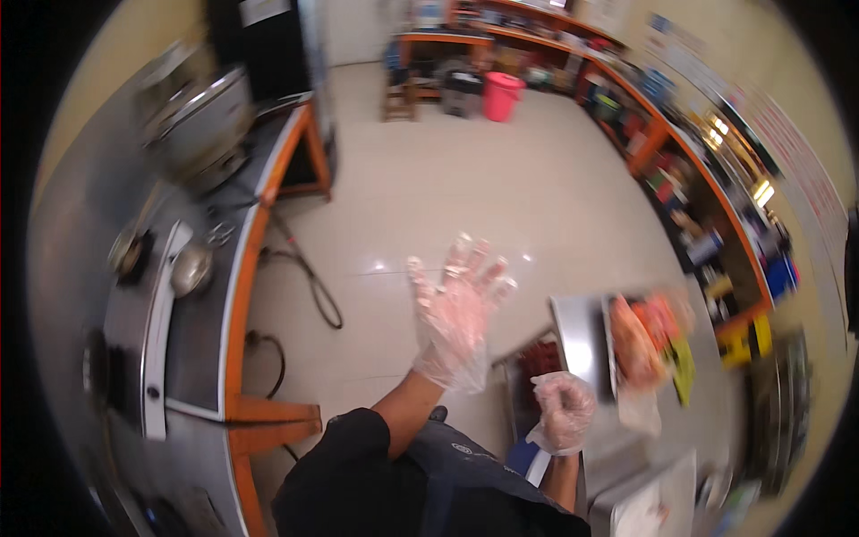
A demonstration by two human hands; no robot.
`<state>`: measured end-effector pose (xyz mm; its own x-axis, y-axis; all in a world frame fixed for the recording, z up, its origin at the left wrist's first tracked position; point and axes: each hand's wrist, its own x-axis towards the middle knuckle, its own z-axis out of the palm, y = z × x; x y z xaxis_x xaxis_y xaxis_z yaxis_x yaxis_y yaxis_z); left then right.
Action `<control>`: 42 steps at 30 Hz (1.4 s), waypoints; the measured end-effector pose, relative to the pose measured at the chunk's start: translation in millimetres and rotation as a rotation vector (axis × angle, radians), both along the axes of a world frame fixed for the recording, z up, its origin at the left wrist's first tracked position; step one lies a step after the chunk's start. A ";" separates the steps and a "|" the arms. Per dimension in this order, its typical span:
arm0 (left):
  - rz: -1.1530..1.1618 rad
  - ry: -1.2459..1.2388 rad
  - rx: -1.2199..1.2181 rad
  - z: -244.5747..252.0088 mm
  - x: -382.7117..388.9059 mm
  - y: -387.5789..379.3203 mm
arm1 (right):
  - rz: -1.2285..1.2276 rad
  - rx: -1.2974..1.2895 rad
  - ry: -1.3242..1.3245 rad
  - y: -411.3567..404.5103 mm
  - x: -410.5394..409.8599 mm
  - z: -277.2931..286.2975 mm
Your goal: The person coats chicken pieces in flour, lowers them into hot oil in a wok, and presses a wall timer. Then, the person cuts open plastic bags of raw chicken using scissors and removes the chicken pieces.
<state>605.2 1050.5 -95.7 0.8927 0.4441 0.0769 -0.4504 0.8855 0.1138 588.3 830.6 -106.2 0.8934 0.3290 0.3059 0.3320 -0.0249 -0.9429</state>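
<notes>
My left hand (pixel 458 315), in a clear plastic glove, is held out over the tiled floor with its fingers spread and nothing in it. Whitish bits or glove folds show at the fingertips. My right hand (pixel 565 411), gloved the same way, has its fingers curled in beside a steel table (pixel 577 322); whether anything is inside them cannot be told. To its right on that table lie a clear plastic bag with orange-pink contents (pixel 637 346) and a yellow-green item (pixel 683 369). A metal tray (pixel 671 497) sits at the table's near end.
At left runs a cooking counter with an orange frame (pixel 241 282), bearing a metal ladle (pixel 192 270) and a large steel appliance (pixel 201 127). A black hose (pixel 309 275) hangs beside it. Crowded orange-edged shelves (pixel 725 201) line the right wall. A pink bin (pixel 501 97) stands far ahead.
</notes>
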 end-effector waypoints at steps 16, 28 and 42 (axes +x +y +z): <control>0.601 0.137 0.300 -74.6 113.0 221.8 | 1.002 -0.345 0.360 263.5 215.6 -122.9; 1.157 0.615 0.030 -148.8 -66.0 355.0 | 1.400 -0.561 -0.205 659.4 203.4 -90.8; 1.029 0.721 0.820 -83.4 -133.1 539.7 | 1.263 -0.901 -0.925 978.1 -45.7 -176.2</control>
<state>472.2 1590.3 -179.2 0.1791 0.9370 0.3000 -0.4522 -0.1924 0.8709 542.6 1808.7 -282.4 -0.3384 0.9317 -0.1316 0.9086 0.2872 -0.3034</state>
